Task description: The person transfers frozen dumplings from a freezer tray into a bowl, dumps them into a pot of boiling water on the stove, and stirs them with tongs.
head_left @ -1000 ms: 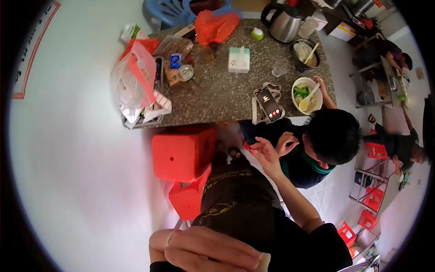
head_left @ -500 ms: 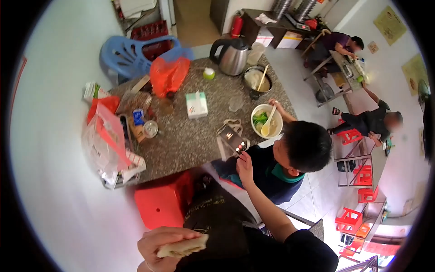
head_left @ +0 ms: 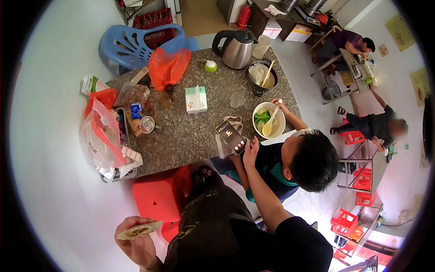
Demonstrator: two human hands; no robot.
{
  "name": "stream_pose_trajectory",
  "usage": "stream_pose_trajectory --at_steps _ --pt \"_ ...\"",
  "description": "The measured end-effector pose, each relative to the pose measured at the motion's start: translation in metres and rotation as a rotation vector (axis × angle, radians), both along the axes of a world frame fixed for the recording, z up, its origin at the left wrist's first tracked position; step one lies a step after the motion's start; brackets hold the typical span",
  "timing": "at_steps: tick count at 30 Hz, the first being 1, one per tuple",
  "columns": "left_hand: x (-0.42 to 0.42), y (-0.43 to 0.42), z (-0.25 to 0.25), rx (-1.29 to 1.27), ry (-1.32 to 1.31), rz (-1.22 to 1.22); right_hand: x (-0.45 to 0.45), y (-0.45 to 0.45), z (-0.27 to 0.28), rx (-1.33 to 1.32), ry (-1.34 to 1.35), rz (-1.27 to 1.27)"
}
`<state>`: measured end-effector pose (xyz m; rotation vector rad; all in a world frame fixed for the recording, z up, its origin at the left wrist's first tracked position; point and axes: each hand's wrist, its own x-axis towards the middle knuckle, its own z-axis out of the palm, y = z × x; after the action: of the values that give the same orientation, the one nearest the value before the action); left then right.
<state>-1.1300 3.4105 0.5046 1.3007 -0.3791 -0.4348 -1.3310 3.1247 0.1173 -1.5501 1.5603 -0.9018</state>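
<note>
At the lower left, my left hand (head_left: pixel 137 245) pinches a flat, pale piece of filled bread (head_left: pixel 139 230), its brown filling showing at the cut edge. My right hand (head_left: pixel 250 153) is at the lower right edge of a phone (head_left: pixel 231 137) with a lit screen, fingers stretched out; whether they touch it is unclear. The phone lies over a pale strap (head_left: pixel 221 147) at the table's edge. Beside my right arm sits a person (head_left: pixel 312 158), one hand on a spoon (head_left: pixel 272 120) in a white bowl (head_left: pixel 256 109) of soup and greens. That person's other arm reaches under the phone.
The stone-topped table (head_left: pixel 181 140) carries a steel kettle (head_left: pixel 238 51), a dark pot (head_left: pixel 258 88) with chopsticks, a tissue box (head_left: pixel 195 99), an orange bag (head_left: pixel 168 68) and bags at left. A red stool (head_left: pixel 156 199) stands below. Two people are at tables on the right.
My left hand has moved left and the bread has turned, showing its filling. My right hand has shifted up along the phone's edge. The seated person's other arm has come into view.
</note>
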Motion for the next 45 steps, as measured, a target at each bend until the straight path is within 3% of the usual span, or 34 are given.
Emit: stream_pose_trajectory --at_steps 3,9,18,22,25,27,31,33,36,37,39,42,43,45 --pt "0.003 0.008 -0.005 -0.092 0.001 -0.095 0.005 -0.004 0.004 0.033 -0.089 -0.023" --pt "0.000 0.010 -0.004 -0.024 0.015 0.059 0.006 -0.006 0.000 -0.003 -0.109 -0.050" --pt "0.001 0.018 0.000 0.002 -0.017 0.024 0.017 0.017 -0.004 0.101 -0.141 -0.007" --pt "-0.001 0.017 0.005 -0.048 0.031 -0.021 0.024 0.028 -0.028 0.053 -0.209 0.031" --pt "0.001 0.015 0.008 -0.107 0.049 -0.036 0.033 0.038 -0.015 0.021 -0.131 0.068" --pt "0.003 0.017 0.015 0.079 -0.101 -0.101 0.032 0.042 -0.021 -0.060 -0.037 0.097" --pt "0.010 0.027 0.014 0.143 -0.136 -0.167 0.033 0.052 -0.019 -0.028 -0.070 0.116" --pt "0.011 0.028 0.022 0.233 -0.082 -0.210 0.024 0.064 -0.020 -0.125 -0.050 0.263" --pt "0.018 0.030 0.021 0.237 -0.156 -0.335 0.008 0.103 0.021 0.013 -0.141 0.301" --pt "0.019 0.030 0.019 0.229 -0.155 -0.362 -0.002 0.118 0.036 0.016 0.006 0.325" --pt "0.015 0.020 0.013 0.050 -0.091 -0.478 -0.027 0.149 0.043 0.140 -0.120 0.384" --pt "-0.004 0.003 0.019 0.012 -0.063 -0.636 -0.083 0.191 0.036 0.301 -0.051 0.480" --pt "-0.012 -0.005 0.022 0.001 -0.069 -0.706 -0.101 0.204 0.049 0.373 0.011 0.508" --pt "-0.034 -0.014 0.025 0.000 -0.068 -0.811 -0.121 0.221 0.108 0.395 -0.125 0.488"
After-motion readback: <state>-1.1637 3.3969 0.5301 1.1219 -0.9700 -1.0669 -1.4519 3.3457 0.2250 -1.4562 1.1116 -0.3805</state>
